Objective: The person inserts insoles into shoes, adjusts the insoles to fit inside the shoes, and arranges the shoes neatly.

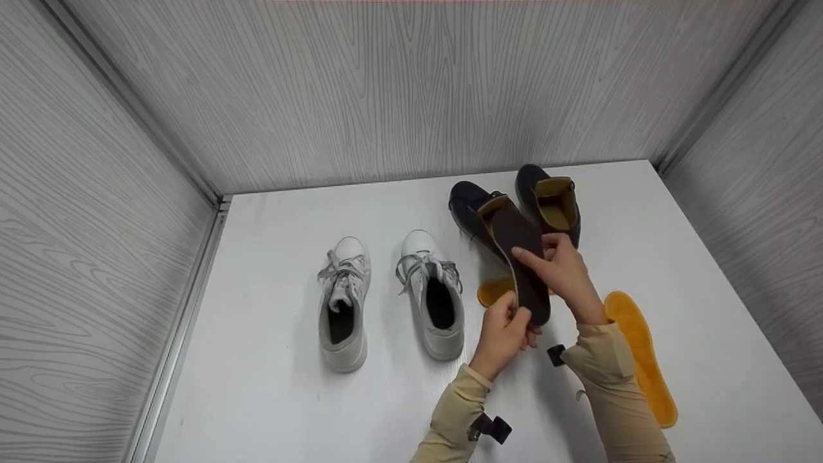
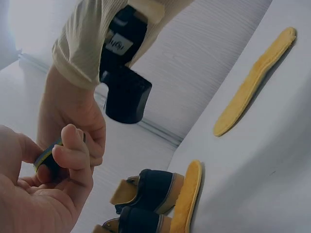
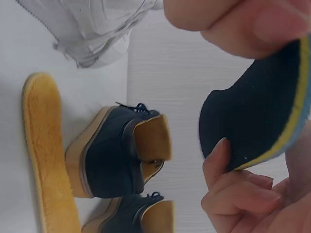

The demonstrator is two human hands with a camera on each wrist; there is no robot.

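Note:
A dark insole (image 1: 524,265) with a yellow layer along its edge is held up between both hands, over the heel of one dark shoe. My left hand (image 1: 504,331) pinches the insole's near end between thumb and fingers. Farther up, my right hand (image 1: 563,271) grips its right edge, thumb on the dark face. In the right wrist view the insole (image 3: 252,107) looks bent. Two dark lace-up shoes with tan linings stand behind it: the left dark shoe (image 1: 468,204) is partly covered by the insole, and the right dark shoe (image 1: 531,183) sits beside it.
Two white lace-up sneakers stand left of the hands, a left sneaker (image 1: 352,257) and a right sneaker (image 1: 450,341). A yellow fuzzy insole (image 1: 643,360) lies by the right forearm; another yellow insole (image 1: 492,291) is partly hidden under the hands. Grey panels enclose the white table (image 1: 270,289).

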